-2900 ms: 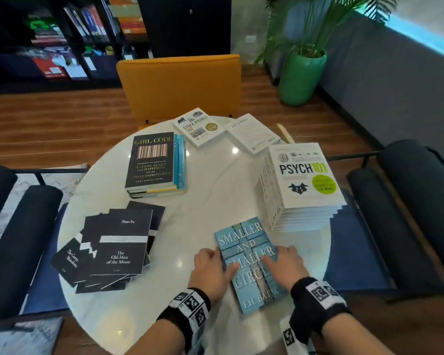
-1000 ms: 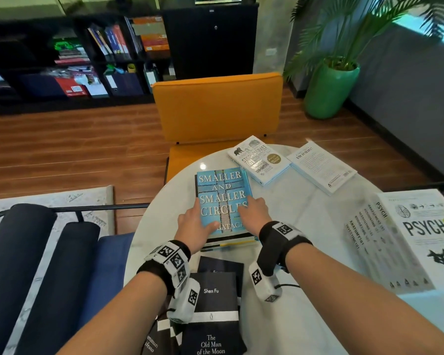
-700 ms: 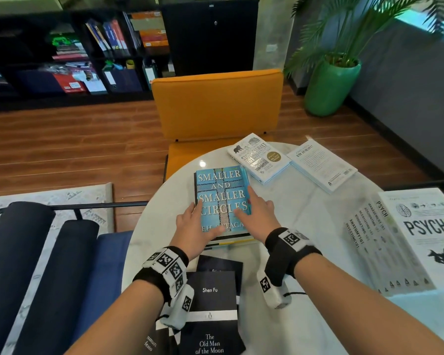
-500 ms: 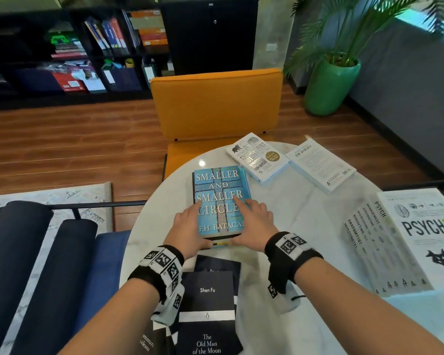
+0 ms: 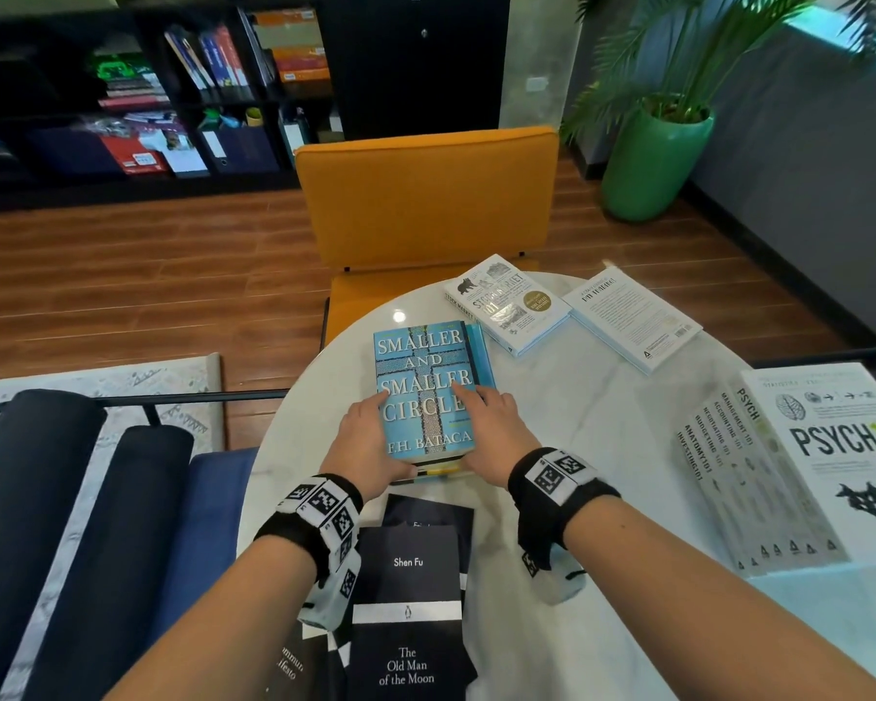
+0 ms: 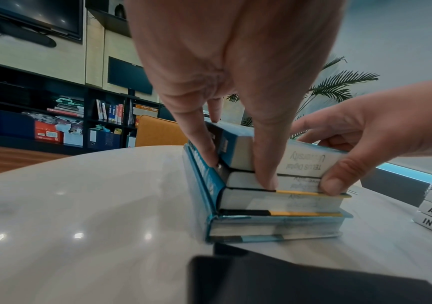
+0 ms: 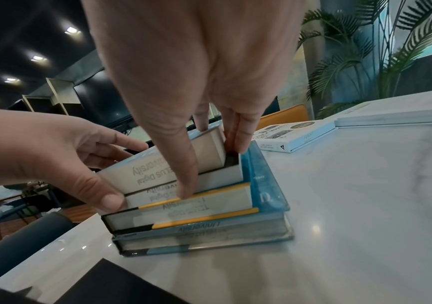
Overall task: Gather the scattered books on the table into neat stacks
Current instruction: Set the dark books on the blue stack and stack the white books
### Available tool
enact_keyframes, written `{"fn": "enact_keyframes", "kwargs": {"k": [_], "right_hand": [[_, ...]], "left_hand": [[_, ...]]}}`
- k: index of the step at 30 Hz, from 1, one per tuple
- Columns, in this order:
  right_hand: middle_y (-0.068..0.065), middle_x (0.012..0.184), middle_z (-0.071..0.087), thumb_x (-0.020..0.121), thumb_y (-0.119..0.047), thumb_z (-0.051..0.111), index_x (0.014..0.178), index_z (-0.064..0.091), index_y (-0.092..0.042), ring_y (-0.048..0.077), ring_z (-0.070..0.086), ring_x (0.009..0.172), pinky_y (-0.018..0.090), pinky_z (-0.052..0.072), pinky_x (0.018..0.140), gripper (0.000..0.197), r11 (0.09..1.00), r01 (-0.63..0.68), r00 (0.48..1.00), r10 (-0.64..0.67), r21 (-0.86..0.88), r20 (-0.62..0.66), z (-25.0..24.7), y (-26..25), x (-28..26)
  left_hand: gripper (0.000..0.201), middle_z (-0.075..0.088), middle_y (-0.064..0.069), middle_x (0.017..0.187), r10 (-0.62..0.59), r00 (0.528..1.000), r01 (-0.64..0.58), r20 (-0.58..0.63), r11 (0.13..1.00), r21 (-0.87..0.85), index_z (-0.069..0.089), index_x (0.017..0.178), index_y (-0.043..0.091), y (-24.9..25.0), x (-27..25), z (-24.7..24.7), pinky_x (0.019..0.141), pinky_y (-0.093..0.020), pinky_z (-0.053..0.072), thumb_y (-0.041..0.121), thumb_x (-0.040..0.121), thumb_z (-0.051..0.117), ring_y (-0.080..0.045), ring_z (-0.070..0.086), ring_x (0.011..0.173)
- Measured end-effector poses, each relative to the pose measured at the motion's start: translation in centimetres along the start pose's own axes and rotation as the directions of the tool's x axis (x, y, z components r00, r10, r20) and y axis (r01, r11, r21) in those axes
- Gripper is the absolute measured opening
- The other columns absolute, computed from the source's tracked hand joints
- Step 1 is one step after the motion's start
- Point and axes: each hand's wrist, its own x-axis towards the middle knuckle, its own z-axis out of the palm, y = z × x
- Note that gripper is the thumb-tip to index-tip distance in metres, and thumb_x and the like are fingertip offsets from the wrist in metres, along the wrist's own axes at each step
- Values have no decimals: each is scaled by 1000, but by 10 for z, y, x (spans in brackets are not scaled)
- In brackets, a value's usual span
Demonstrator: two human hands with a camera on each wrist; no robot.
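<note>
The blue book "Smaller and Smaller Circles" lies on top of a stack of several books on the round white table. My left hand grips its near left corner, thumb on the near page edges, fingers down the spine side. My right hand grips the near right corner, thumb on the page edges, fingers over the cover and right side. In the right wrist view the top books sit slightly askew on a wider blue hardcover.
"Stock Market 101" and a white book lie separately at the far edge. A tall "Psych 101" stack stands at right. Fanned black paperbacks lie just under my wrists. An orange chair stands beyond the table.
The blue book went from the table's near edge onto the far stack. In the last second both hands slid off its cover to the near corners and drew it slightly toward me.
</note>
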Motion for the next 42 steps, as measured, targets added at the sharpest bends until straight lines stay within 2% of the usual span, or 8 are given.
{"fn": "enact_keyframes", "kwargs": {"k": [16, 22, 26, 29, 31, 34, 36, 42], "right_hand": [[10, 143, 37, 84, -20, 64, 152, 13, -21, 29, 33, 124, 39, 38, 104, 85, 989, -28, 999, 24, -147, -30, 6, -4, -7], [6, 126, 45, 83, -19, 56, 127, 44, -17, 26, 40, 114, 37, 37, 95, 46, 986, -165, 935, 158, 6, -316, 23, -7, -52], [5, 117, 53, 85, -49, 60, 115, 45, -16, 24, 52, 110, 36, 45, 94, 47, 876, -352, 932, 361, 330, 36, 48, -1, -90], [0, 121, 53, 72, -68, 66, 124, 41, -14, 19, 55, 108, 33, 45, 92, 79, 761, -492, 867, 387, 423, 314, 66, -6, -115], [-6, 119, 52, 66, -63, 76, 127, 43, -16, 15, 56, 107, 27, 45, 89, 84, 728, -495, 864, 353, 475, 359, 74, -12, -123], [-14, 108, 60, 64, -40, 87, 100, 51, -31, -2, 57, 88, 14, 45, 76, 52, 706, -443, 890, 272, 552, 367, 78, -20, -128], [-15, 102, 60, 60, -31, 91, 96, 46, -31, -7, 55, 82, 8, 45, 66, 57, 693, -436, 894, 258, 574, 367, 82, -21, -128], [1, 124, 55, 26, -61, 89, 130, 43, -21, 16, 58, 111, 35, 51, 96, 120, 749, -485, 871, 367, 452, 327, 102, -11, -124]], "left_hand": [[110, 51, -7, 137, 24, 999, -27, 40, 996, 82, 22, 151, 21, 1, -3, -4, 102, -40, 47, 20, 63, 87, -24, 51, 122], [67, 47, -3, 144, 50, 998, -46, -42, 994, 97, 33, 149, 25, -24, -58, -25, 110, -42, 38, 37, 90, 64, -24, 45, 130], [50, 53, -7, 141, -171, 976, 186, -134, 976, 110, 48, 140, 16, -74, -112, -29, 109, -39, 37, 44, 98, 46, -27, 48, 129], [82, 53, -11, 139, -385, 923, 384, -23, 910, 158, 54, 132, 13, -110, -142, -17, 108, -43, 36, 76, 85, 33, -32, 43, 131], [99, 46, -9, 141, -423, 906, 414, 20, 895, 166, 55, 128, 15, -119, -155, -9, 110, -43, 35, 90, 69, 28, -29, 36, 133], [93, 33, -7, 145, -408, 913, 400, 24, 903, 154, 41, 141, 15, -111, -169, 0, 112, -38, 29, 78, 74, 53, -27, 24, 136], [105, 31, -7, 143, -419, 908, 407, 24, 894, 188, 33, 145, 16, -103, -173, 6, 111, -39, 31, 79, 67, 60, -28, 23, 135], [128, 34, -13, 144, -508, 860, 498, 53, 857, 134, 20, 151, 21, -96, -169, 21, 113, -43, 30, 87, 50, 65, -32, 28, 138]]}}
